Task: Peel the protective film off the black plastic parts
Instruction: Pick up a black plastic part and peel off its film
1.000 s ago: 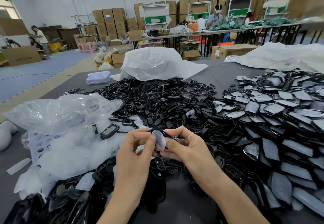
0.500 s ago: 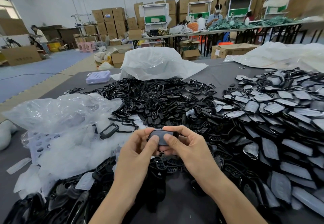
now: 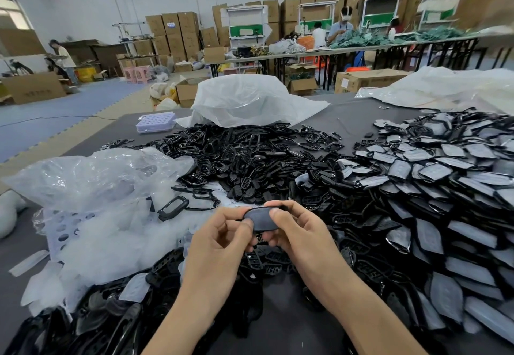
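Both hands hold one black plastic part [image 3: 261,218] above the table's near middle; its upper face looks matte grey with film. My left hand [image 3: 219,246] pinches its left end with thumb and fingers. My right hand [image 3: 299,232] grips its right end, thumb on top. A big heap of film-covered black parts [image 3: 434,188] fills the right side. Bare black parts and frames [image 3: 250,154] lie piled in the middle.
Peeled clear films [image 3: 105,232] and a crumpled plastic bag [image 3: 91,174] lie on the left over a perforated white tray [image 3: 59,229]. More black parts [image 3: 83,321] sit at the near left. A white sack [image 3: 247,101] and a small lilac box [image 3: 155,122] stand at the back.
One second ago the part stood turned with a pale film face toward me. It now lies flat between both hands, grey face up, held a little farther from me.
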A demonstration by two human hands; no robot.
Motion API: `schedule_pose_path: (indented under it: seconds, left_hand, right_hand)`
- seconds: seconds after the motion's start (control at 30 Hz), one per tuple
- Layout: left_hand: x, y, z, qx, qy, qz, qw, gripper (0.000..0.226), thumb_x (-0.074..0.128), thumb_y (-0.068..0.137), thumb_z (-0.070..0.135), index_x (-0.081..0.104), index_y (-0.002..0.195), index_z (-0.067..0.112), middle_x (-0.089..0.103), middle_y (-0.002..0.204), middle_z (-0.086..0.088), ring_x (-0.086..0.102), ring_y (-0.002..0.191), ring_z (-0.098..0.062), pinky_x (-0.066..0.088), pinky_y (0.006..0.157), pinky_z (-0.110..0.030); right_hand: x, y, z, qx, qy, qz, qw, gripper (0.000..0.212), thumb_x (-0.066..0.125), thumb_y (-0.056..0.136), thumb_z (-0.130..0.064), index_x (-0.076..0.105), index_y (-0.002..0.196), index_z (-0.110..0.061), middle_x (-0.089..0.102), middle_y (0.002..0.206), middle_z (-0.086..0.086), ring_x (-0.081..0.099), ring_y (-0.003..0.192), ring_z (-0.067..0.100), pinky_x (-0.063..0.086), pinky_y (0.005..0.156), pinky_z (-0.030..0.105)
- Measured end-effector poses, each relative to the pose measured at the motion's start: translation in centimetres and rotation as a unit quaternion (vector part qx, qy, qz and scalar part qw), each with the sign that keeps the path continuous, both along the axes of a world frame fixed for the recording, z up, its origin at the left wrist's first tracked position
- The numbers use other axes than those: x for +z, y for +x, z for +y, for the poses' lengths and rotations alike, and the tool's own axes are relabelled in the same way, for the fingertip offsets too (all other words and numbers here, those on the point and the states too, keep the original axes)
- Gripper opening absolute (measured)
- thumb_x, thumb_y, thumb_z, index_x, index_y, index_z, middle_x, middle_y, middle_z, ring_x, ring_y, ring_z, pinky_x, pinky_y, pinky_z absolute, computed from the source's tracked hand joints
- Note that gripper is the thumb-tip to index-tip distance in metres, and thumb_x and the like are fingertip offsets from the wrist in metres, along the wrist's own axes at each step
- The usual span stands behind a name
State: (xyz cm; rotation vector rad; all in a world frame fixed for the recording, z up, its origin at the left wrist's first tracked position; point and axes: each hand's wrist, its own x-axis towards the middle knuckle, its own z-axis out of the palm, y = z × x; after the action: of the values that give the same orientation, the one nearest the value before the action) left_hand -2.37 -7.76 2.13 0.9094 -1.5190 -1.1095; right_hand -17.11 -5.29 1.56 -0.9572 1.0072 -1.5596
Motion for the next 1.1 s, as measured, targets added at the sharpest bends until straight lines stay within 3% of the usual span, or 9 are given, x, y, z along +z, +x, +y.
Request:
schedule_pose_path:
  seconds: [0.17, 0.3, 0.43, 0.57, 0.63, 0.77, 0.83, 0.97, 1.1]
  left_hand:
    - [0.2, -0.1, 0.2, -0.005, -0.001, 0.003, 1.000, 0.018, 0.065, 0.092, 0.010, 0.073, 0.089, 0.026, 0.069, 0.068, -0.004, 0.065, 0.065, -0.011, 0.052, 0.067, -0.016]
    - [0.3, -0.4, 0.7, -0.019, -0.010, 0.009, 1.000, 0.021, 0.065, 0.092, 0.003, 0.076, 0.090, 0.021, 0.072, 0.069, -0.006, 0.066, 0.063, -0.009, 0.051, 0.063, -0.013]
    - [0.3, -0.7, 0.9, -0.036, -0.021, -0.003, 0.999, 0.023, 0.064, 0.093, 0.004, 0.078, 0.099, 0.021, 0.075, 0.078, -0.006, 0.070, 0.070, -0.009, 0.052, 0.067, -0.013]
    - [-0.2, -0.3, 0.8, -0.021, -0.074, -0.073, 0.994, 0.043, 0.059, 0.096, 0.003, 0.076, 0.103, 0.042, 0.071, 0.086, -0.004, 0.068, 0.080, -0.012, 0.053, 0.076, -0.019]
    - [-0.2, -0.2, 0.9, -0.016, -0.116, -0.119, 0.986, 0.048, 0.056, 0.098, 0.006, 0.070, 0.107, 0.051, 0.069, 0.089, 0.002, 0.066, 0.087, -0.013, 0.051, 0.079, -0.019]
    - [0.0, -0.4, 1.6, 0.033, -0.190, -0.157, 0.969, 0.029, 0.048, 0.101, 0.030, 0.061, 0.115, 0.053, 0.067, 0.103, 0.027, 0.064, 0.096, 0.005, 0.043, 0.074, -0.002]
    - [-0.2, -0.3, 1.8, 0.038, -0.263, -0.215, 0.940, 0.025, 0.045, 0.105, 0.028, 0.059, 0.116, 0.046, 0.064, 0.103, 0.025, 0.061, 0.090, 0.007, 0.041, 0.070, -0.003]
    - [-0.8, -0.4, 2.0, -0.012, -0.331, -0.305, 0.893, 0.029, 0.042, 0.099, 0.027, 0.056, 0.122, 0.037, 0.059, 0.096, 0.017, 0.058, 0.078, -0.002, 0.047, 0.064, -0.022]
    - [-1.0, -1.2, 2.7, -0.050, -0.346, -0.328, 0.878, 0.031, 0.046, 0.095, 0.023, 0.059, 0.121, 0.034, 0.062, 0.087, 0.015, 0.050, 0.064, -0.001, 0.042, 0.056, -0.018]
  right_hand:
    - [0.2, 0.1, -0.1, 0.039, 0.019, -0.078, 0.996, 0.010, 0.063, 0.096, -0.006, 0.071, 0.095, -0.011, 0.068, 0.081, 0.007, 0.060, 0.061, 0.015, 0.051, 0.057, 0.023]
    - [0.0, -0.2, -0.2, 0.058, 0.025, -0.076, 0.995, 0.005, 0.065, 0.093, -0.002, 0.068, 0.093, -0.007, 0.067, 0.077, 0.013, 0.061, 0.060, 0.019, 0.052, 0.057, 0.025]
    - [0.2, -0.8, 0.1, 0.066, 0.014, -0.011, 0.998, 0.007, 0.074, 0.080, -0.015, 0.074, 0.077, -0.021, 0.069, 0.073, 0.012, 0.064, 0.062, 0.019, 0.053, 0.060, 0.025]
    - [-0.1, -1.1, 0.3, 0.055, 0.008, 0.073, 0.996, 0.012, 0.073, 0.080, -0.020, 0.063, 0.085, -0.014, 0.072, 0.073, 0.008, 0.066, 0.064, 0.016, 0.053, 0.060, 0.023]
    - [0.0, -1.0, 0.4, 0.047, 0.005, 0.087, 0.995, 0.017, 0.073, 0.080, -0.022, 0.059, 0.086, -0.013, 0.072, 0.073, 0.006, 0.065, 0.063, 0.014, 0.052, 0.060, 0.022]
    - [0.4, -0.7, 0.4, 0.009, 0.005, 0.049, 0.999, 0.014, 0.070, 0.077, -0.022, 0.056, 0.075, -0.018, 0.069, 0.070, 0.008, 0.062, 0.057, 0.016, 0.051, 0.057, 0.022]
    - [0.5, -0.7, 0.4, -0.006, 0.000, 0.022, 1.000, 0.019, 0.068, 0.080, -0.019, 0.056, 0.066, -0.023, 0.065, 0.067, 0.007, 0.059, 0.056, 0.017, 0.050, 0.057, 0.024]
    - [0.6, -0.9, 0.5, -0.040, 0.001, 0.001, 0.999, 0.030, 0.066, 0.090, -0.008, 0.052, 0.067, -0.020, 0.064, 0.066, 0.001, 0.055, 0.059, 0.011, 0.049, 0.059, 0.021]
    - [0.7, -1.2, 0.7, -0.033, 0.010, -0.008, 0.999, 0.028, 0.064, 0.091, -0.007, 0.047, 0.071, -0.016, 0.058, 0.062, 0.005, 0.059, 0.056, 0.015, 0.050, 0.056, 0.022]
